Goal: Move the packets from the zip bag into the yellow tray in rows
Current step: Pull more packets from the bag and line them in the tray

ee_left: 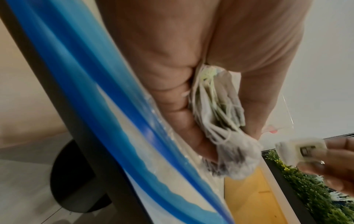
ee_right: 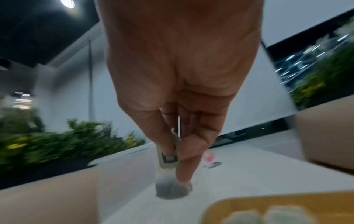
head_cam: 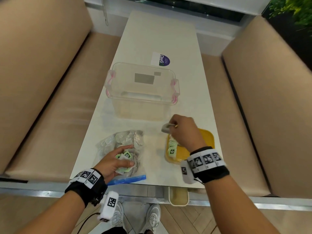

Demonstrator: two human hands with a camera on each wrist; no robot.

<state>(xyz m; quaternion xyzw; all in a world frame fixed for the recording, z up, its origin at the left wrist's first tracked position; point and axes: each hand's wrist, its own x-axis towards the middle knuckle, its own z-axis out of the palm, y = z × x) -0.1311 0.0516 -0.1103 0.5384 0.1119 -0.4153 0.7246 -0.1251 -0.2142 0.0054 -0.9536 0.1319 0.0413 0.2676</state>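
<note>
right hand (head_cam: 184, 130) pinching 1 packet (head_cam: 166, 128), left hand (head_cam: 112, 162) gripping packets (head_cam: 124, 159)

My zip bag (head_cam: 121, 142) is clear crinkly plastic; the yellow tray (head_cam: 208, 138) smooth matt plastic; the packets (head_cam: 172, 150) papery; the table (head_cam: 160, 39) smooth, faintly glossy

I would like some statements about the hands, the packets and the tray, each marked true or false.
1. The right hand pinches one packet. True.
2. The yellow tray holds no packets. False: a row of packets lies along its left side.
3. The left hand holds a bunch of packets over the zip bag. True.
4. The clear container stands nearer to the person than the tray. False: it stands farther away.
5. The zip bag lies to the right of the tray. False: it lies to the left.
</note>
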